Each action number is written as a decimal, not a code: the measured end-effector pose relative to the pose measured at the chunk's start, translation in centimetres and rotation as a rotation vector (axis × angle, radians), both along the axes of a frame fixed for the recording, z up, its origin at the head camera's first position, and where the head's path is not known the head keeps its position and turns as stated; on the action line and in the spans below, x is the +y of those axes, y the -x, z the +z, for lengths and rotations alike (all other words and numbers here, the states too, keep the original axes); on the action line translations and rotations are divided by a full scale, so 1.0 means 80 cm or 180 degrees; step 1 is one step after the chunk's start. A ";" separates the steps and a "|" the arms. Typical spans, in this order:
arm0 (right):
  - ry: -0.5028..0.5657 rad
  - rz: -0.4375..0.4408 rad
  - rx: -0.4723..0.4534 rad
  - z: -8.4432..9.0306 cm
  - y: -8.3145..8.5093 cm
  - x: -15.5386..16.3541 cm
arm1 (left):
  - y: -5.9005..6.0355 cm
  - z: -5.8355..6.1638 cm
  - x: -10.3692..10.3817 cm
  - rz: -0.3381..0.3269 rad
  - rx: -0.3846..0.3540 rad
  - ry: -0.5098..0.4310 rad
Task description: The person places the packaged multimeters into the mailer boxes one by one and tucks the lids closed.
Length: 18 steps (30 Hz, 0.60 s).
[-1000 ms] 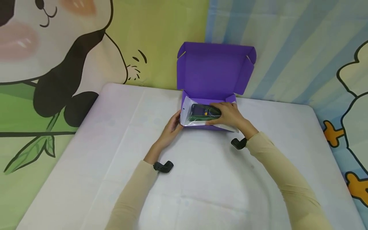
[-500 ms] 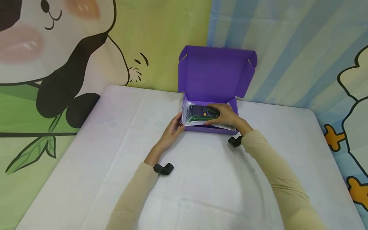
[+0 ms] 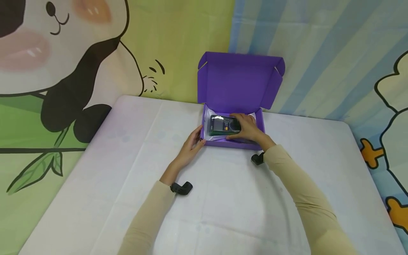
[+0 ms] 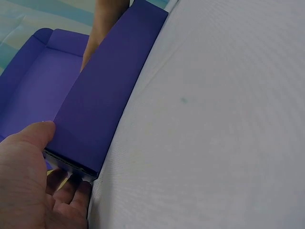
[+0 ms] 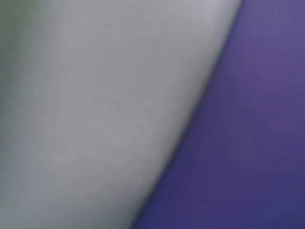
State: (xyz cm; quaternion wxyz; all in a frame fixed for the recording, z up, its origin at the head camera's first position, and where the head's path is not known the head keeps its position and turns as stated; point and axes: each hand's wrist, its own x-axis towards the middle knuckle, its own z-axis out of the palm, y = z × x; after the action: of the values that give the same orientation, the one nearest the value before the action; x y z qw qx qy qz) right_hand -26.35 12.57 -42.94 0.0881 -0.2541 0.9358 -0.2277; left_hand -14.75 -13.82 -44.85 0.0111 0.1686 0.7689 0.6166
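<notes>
The right hand lay inside the purple box, its fingers curled over the dark device in its clear bag and pressing it down onto the box floor. The bagged device sat wholly within the tray, towards the left half, with a bit of white bag edge showing along the walls. The left hand was at the box's near left corner; from the left wrist view the thumb rested on the front wall and the fingers reached round the corner below it, so it gripped that corner. The two hands were apart, one on the box, one on the device. The right wrist view was a blur of grey and purple and told nothing more.

The box stood near the far edge of the white worktop, its lid upright against the backdrop. Behind hung a cartoon panda cloth and a striped blue cloth. Both sleeves were beige, each with a black wrist mount.
</notes>
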 end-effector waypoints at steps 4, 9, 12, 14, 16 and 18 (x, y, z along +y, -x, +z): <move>0.0005 -0.0049 -0.0018 -0.002 -0.004 0.000 | -0.002 0.002 0.000 -0.0004 0.0010 0.0014; -0.0029 -0.0037 0.0069 -0.002 -0.006 0.001 | -0.001 0.001 0.001 0.0013 0.0025 0.0020; -0.0054 -0.0020 0.0121 0.000 -0.007 0.004 | 0.001 0.000 0.003 -0.0020 0.0045 -0.0019; 0.0007 0.0017 0.0113 0.002 -0.010 0.006 | 0.002 -0.001 0.003 -0.0055 0.0048 -0.0042; 0.0138 0.0052 0.0041 0.006 -0.012 0.007 | 0.004 -0.001 0.002 -0.0088 0.0018 -0.0096; 0.0316 0.0057 -0.0044 0.012 -0.014 0.009 | 0.007 0.000 0.000 -0.0099 -0.0061 -0.0182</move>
State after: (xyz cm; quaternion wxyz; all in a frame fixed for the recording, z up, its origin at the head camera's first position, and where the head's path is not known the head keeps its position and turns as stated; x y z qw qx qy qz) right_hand -25.27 13.27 -41.94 0.0839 -0.2650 0.9204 -0.2748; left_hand -15.29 -13.85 -44.84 0.0233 0.1749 0.7481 0.6397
